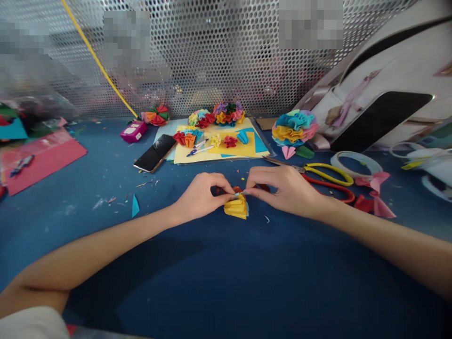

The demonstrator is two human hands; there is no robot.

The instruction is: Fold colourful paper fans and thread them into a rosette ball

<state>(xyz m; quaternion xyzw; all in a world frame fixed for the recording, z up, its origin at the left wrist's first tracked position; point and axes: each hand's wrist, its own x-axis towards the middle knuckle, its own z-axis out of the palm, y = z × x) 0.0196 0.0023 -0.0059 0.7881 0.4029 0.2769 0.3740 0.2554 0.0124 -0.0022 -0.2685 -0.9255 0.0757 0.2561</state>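
Note:
A small pleated paper flower (236,207), mostly yellow with bits of blue and red-orange, is held between my two hands just above the blue tabletop. My left hand (203,195) pinches its upper left edge between thumb and forefinger. From the other side, my right hand (284,190) is closed in a pinch at its upper right edge. The fingertips hide part of the flower's top. Behind my right wrist lie scissors (330,174) with yellow and red handles, partly covered by the hand.
Several paper flowers (229,113), pens (199,150) and coloured sheets (190,157) lie at the back. A phone (155,153) and purple box (133,131) are left of them. On the right are a tape roll (356,163), pink paper pieces (381,197), another phone (381,120) and a bag (406,61).

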